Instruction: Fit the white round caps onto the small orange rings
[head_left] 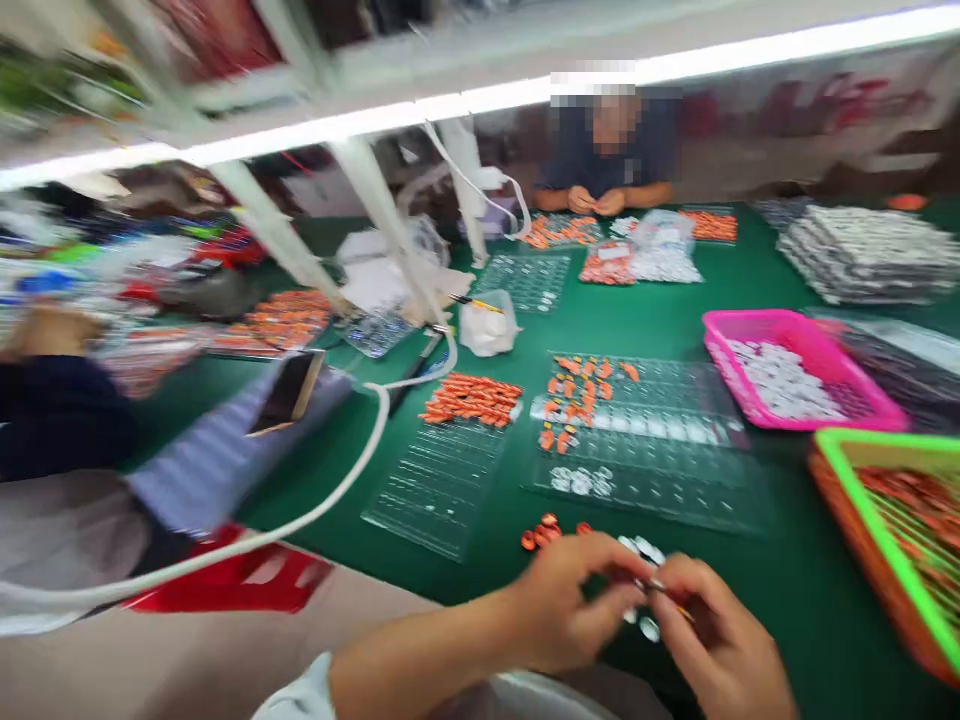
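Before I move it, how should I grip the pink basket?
Probably by the left rim of the pink basket, coming from the left: the rim is raised and exposed there, while the green basket crowds the near right corner. Keep it level, since white pieces lie inside.

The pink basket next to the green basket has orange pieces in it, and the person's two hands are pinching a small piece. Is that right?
Not quite. The head view shows white pieces in the pink basket, not orange ones. It is next to the green basket, and the left hand and right hand are pinching a small piece.
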